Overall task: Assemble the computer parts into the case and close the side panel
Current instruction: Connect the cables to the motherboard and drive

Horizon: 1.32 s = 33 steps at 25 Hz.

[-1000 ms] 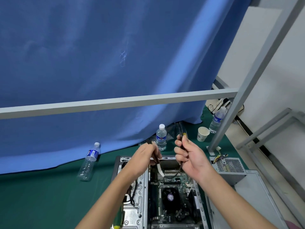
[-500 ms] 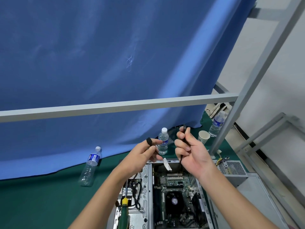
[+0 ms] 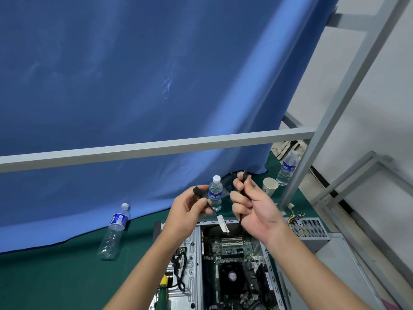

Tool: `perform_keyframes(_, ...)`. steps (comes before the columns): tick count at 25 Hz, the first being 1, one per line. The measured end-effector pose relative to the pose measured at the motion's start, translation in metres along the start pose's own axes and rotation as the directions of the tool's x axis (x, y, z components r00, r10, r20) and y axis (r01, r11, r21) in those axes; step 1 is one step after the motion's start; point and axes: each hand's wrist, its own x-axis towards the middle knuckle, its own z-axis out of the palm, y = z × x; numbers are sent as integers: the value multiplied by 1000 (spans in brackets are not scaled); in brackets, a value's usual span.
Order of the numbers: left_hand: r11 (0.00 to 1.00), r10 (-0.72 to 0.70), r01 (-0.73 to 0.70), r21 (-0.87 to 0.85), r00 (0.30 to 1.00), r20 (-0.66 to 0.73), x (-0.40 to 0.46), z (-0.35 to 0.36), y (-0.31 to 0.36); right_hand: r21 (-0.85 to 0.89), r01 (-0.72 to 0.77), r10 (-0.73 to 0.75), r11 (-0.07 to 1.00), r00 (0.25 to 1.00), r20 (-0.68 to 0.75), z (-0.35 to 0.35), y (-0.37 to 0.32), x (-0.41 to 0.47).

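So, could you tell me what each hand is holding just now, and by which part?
Left hand pinches a black cable's connector end; right hand grips another black cable just below its tip.

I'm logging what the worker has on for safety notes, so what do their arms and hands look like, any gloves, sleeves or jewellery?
Both forearms are bare up to the frame's bottom edge, with no sleeve in view. The left hand and right hand wear no gloves, and no rings, watch or wristband show on them.
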Motion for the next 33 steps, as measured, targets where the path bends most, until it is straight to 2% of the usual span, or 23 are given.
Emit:
perform_keyframes(2, 983, 90, -88, 162, 996, -5, 2, 6, 3, -21, -11, 12, 1000, 999, 34, -5, 1, 1)
perform_keyframes(4, 985, 45, -43, 165, 999, -12, 2, 13, -2, -66, -29, 34, 997, 998, 61, -12, 3, 3)
perform_keyframes(6, 979, -204, 203, -22, 978, -36, -2, 19, -14, -236, -26, 30, 971, 999, 13, -21, 4, 4)
perform_keyframes(8, 884, -459, 453, -114, 888, -34, -13, 24, -34, -503, -28, -25, 864, 995, -98, -37, 10, 4)
perform_keyframes(9, 836, -541, 533, -134, 841, -30, -20, 28, -47, -605, -39, -62, 795, 987, -146, -47, 13, 3)
perform_keyframes(11, 766, -632, 621, -166, 775, -18, -33, 38, -71, -670, -88, -83, 737, 972, -218, -69, 19, -2)
perform_keyframes(13, 724, -685, 683, -100, 728, 12, -44, 51, -88, -645, -174, -10, 744, 963, -271, -90, 23, -8)
perform_keyframes(14, 722, -692, 692, 9, 721, 29, -48, 55, -95, -666, -223, 24, 712, 956, -293, -100, 25, -12)
perform_keyframes(15, 732, -676, 664, 154, 736, 42, -52, 57, -102, -743, -258, 25, 617, 951, -309, -110, 25, -15)
perform_keyframes(17, 743, -587, 526, 414, 809, 24, -59, 55, -112, -894, -267, -25, 360, 955, -295, -128, 24, -19)
perform_keyframes(18, 730, -524, 463, 503, 852, -23, -61, 53, -114, -919, -259, -31, 298, 959, -280, -136, 21, -20)
perform_keyframes(21, 683, -227, 297, 668, 955, -192, -60, 40, -117, -933, -265, 27, 245, 963, -267, -158, 15, -18)
perform_keyframes(23, 645, -33, 215, 733, 967, -255, -56, 30, -117, -936, -273, 95, 224, 962, -258, -169, 15, -13)
perform_keyframes(24, 633, 16, 221, 742, 955, -297, -52, 24, -118, -938, -268, 120, 219, 962, -247, -173, 17, -10)
perform_keyframes(26, 616, 23, 310, 724, 912, -409, -44, 7, -123, -943, -258, 142, 209, 962, -232, -176, 23, -4)
perform_keyframes(28, 563, -50, 421, 711, 876, -480, -34, -11, -131, -948, -257, 145, 189, 962, -232, -177, 31, 4)
perform_keyframes(31, 471, -200, 492, 732, 868, -455, -11, -36, -145, -954, -244, 152, 177, 964, -219, -168, 43, 22)
perform_keyframes(33, 465, -285, 514, 720, 858, -428, 9, -51, -159, -952, -252, 167, 172, 960, -224, -165, 54, 37)
